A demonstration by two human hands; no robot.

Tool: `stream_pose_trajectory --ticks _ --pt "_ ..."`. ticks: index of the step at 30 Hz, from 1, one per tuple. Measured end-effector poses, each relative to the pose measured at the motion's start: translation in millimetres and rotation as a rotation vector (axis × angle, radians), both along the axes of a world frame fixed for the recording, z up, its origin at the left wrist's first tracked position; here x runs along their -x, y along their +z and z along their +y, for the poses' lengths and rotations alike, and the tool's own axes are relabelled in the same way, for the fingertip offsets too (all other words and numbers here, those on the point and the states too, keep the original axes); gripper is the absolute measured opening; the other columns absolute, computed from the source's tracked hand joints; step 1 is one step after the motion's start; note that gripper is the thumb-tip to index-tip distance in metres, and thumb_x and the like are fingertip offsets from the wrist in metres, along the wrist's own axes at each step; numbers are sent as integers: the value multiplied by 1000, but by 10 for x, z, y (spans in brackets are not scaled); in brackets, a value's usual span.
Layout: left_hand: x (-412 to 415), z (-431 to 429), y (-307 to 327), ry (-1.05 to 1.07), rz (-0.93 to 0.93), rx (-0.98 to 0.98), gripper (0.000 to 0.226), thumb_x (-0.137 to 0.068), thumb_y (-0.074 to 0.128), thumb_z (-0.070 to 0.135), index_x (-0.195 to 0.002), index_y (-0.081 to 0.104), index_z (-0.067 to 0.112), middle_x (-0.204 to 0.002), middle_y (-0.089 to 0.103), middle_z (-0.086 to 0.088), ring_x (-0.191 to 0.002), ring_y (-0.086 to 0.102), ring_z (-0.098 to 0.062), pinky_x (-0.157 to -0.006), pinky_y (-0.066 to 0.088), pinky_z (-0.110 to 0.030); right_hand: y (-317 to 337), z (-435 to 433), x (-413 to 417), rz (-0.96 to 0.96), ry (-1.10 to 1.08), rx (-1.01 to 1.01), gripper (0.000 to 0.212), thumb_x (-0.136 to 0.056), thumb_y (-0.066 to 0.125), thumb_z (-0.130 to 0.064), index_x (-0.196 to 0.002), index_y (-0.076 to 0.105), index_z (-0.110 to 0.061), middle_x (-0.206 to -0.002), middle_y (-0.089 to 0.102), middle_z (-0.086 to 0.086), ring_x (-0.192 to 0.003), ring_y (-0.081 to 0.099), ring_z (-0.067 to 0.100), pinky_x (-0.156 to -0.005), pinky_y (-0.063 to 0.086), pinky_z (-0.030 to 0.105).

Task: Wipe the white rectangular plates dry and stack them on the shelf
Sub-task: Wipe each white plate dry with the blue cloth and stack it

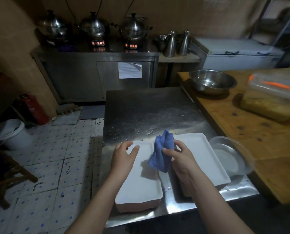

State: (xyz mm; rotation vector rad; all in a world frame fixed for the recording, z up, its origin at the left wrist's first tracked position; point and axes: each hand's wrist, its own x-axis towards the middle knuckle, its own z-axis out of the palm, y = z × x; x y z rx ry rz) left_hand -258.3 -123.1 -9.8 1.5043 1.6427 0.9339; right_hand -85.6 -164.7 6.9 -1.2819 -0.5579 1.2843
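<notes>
Left hand (124,156): fingers loose and spread, nothing held, over the far end of the left plate (140,183); cannot tell whether the fingertips touch it. Right hand (179,159): thumb and fingers pinch a bunched blue cloth (162,152), which stands up past the fingertips and hangs down at the thumb side, its lower corner over the inner edge of the left plate. The cloth sits between the two hands, just beside the left hand's thumb. Left plate: white, rectangular, lies lengthwise under the left hand and forearm. Its near end shows a deep side, and I cannot tell whether it is one piece or a stack. Right plate (203,154): white, rectangular, rim up, lies flat under and to the outer side of the right hand, partly hidden by the wrist. Both plates rest on the steel table (149,112), apart from each other, with a narrow strip of wet metal between them. Water drops (140,130) are scattered just beyond the fingertips of both hands. A clear bowl (232,156) touches or nearly touches the right plate's outer edge. Further right of the right hand is a wooden table (259,132), with a steel bowl (211,81) at its far corner.
</notes>
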Motion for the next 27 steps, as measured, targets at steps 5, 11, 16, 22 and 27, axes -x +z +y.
stream_pose_trajectory --ticks 5,11,16,22,27 --pt "-557 161 263 -259 -242 159 24 -88 60 32 -108 59 20 -102 63 5 -93 58 -6 -85 47 -29 134 110 -358 15 -1 -79 32 -81 62 10 -103 55 -11 -74 73 6 -66 69 19 -56 54 27" --pt "-1390 415 441 -433 -378 238 11 -91 58 18 -101 59 13 -85 66 0 -70 62 -4 -67 50 -19 180 367 -1036 35 -13 -95 33 -81 61 11 -105 53 -10 -83 72 8 -71 69 19 -61 55 29" --pt "-2112 745 517 -515 -422 333 9 -90 57 9 -86 57 16 -75 63 2 -54 61 4 -55 52 -13 135 708 -1825 -9 -30 -57 31 -79 64 11 -103 57 -7 -84 72 4 -71 70 14 -57 54 26" --pt "-2953 1272 390 -479 -363 431 14 -91 56 7 -80 55 15 -72 62 0 -62 58 -7 -63 52 -21 4 1277 -2714 -91 73 61 24 -80 68 3 -95 58 -12 -82 73 2 -77 69 18 -65 53 33" --pt "-3408 1614 -7 -362 -309 557 20 -91 55 5 -74 51 14 -72 57 -4 -62 55 -9 -49 52 -16 -339 1701 -3148 -176 183 187 24 -81 68 3 -94 57 -13 -93 66 8 -85 65 23 -71 55 36"
